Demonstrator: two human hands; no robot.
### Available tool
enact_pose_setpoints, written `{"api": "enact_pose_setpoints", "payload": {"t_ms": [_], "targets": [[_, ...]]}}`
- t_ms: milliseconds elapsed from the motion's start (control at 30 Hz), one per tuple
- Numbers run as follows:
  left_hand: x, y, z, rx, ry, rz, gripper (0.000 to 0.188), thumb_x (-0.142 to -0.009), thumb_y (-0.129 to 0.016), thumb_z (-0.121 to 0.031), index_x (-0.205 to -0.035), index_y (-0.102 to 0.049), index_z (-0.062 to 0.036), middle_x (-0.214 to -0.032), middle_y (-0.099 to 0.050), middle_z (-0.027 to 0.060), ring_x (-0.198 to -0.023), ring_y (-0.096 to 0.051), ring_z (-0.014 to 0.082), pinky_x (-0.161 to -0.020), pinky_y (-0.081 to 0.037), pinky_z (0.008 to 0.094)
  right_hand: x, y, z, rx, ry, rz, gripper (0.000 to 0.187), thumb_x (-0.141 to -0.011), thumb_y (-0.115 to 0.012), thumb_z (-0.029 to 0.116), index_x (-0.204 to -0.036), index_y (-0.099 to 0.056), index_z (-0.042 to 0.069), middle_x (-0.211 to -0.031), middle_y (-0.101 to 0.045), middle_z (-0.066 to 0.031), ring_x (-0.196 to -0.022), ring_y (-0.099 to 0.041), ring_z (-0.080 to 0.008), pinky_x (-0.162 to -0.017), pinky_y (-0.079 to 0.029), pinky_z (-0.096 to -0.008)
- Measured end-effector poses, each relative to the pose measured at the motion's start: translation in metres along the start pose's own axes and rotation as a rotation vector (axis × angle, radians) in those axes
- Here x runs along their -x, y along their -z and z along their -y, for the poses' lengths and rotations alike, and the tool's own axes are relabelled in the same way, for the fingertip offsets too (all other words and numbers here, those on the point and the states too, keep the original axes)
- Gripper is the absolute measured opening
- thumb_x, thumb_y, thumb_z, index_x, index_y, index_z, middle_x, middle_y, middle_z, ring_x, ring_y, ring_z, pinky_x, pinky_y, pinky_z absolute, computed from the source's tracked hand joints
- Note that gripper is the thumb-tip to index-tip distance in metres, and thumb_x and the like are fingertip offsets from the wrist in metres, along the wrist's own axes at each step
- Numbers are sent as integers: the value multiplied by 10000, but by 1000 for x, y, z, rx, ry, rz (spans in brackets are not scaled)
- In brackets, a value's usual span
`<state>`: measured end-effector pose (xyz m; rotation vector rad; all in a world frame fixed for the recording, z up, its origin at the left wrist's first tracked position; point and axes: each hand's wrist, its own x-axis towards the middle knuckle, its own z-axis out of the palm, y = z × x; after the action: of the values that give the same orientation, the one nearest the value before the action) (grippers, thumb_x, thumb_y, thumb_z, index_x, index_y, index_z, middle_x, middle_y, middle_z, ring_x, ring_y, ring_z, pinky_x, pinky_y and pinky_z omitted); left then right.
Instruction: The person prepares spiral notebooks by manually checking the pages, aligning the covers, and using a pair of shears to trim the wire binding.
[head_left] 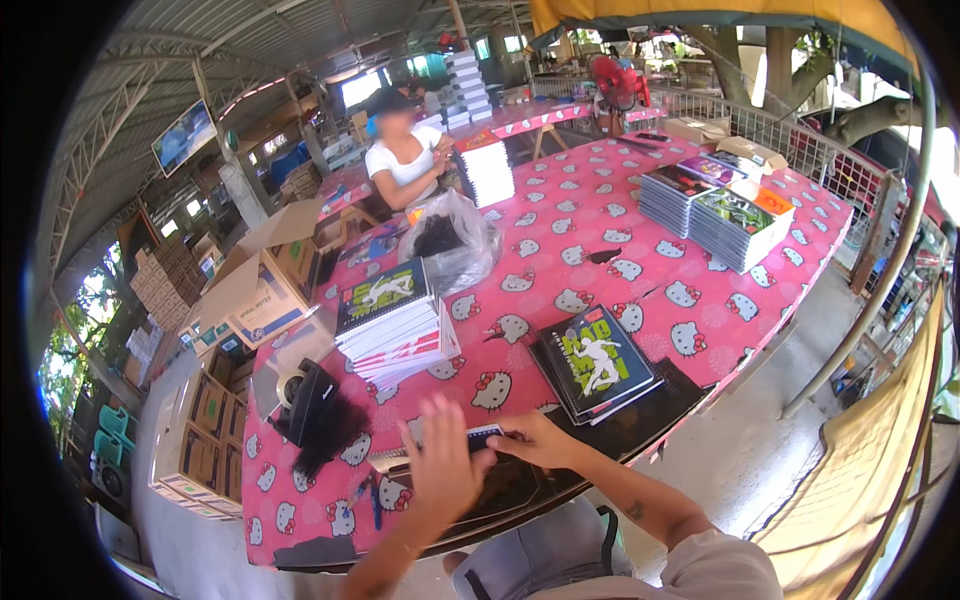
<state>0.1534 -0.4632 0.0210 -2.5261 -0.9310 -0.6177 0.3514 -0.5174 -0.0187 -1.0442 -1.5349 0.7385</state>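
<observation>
My left hand [445, 468] is held up flat at the near table edge, its fingers extended and slightly blurred. My right hand [535, 440] pinches the end of a dark spiral notebook [484, 433], seen nearly edge-on and partly hidden behind my left hand. Just beyond my right hand lies a small pile of dark spiral notebooks [597, 362] with a green and white cover picture. A taller stack of spiral notebooks [395, 325] stands farther left. Beside my left hand are a black tape dispenser [308, 400] and a heap of black strands [335, 437].
The table wears a pink cartoon-print cloth [540, 245]. At far right are more notebook stacks [715, 215]; a clear plastic bag [455, 245] holds black material. Across the table, a person [405, 160] handles a notebook stack [485, 170]. Cardboard boxes [265, 285] stand at left.
</observation>
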Motion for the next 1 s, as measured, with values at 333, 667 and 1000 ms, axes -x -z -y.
{"api": "enact_pose_setpoints", "payload": {"t_ms": [333, 667, 1000], "targets": [[49, -10, -25, 207, -156, 48, 777, -1049, -417, -502, -1506, -348, 122, -1580, -329, 340, -1515, -257, 474, -1196, -142, 660, -3, -15, -4, -42, 106, -127, 148, -942, -702, 137, -1018, -683, 12, -678, -559, -137, -590, -480, -169, -573, -430, -348], [16, 12, -21, 381, -65, -117, 622, -1042, -486, -409, -1479, -451, 32, -1501, -489, 251, -1425, -444, 388, -1199, -200, 569, -7, -9, 1, -26, 16, -99, 196, -930, -723, 129, -1094, -714, 21, -706, -561, -113, -617, -449, -94, -549, -400, -307], [-22, 19, 9, 541, -69, -163, 138, -919, -722, -211, -975, -697, -88, -871, -706, 45, -774, -672, 253, -1095, -336, 469, -24, 37, 39, 149, 50, 71, 244, -899, -749, 128, -1115, -746, 16, -862, -734, -76, -743, -654, -145, -676, -519, -311]]}}
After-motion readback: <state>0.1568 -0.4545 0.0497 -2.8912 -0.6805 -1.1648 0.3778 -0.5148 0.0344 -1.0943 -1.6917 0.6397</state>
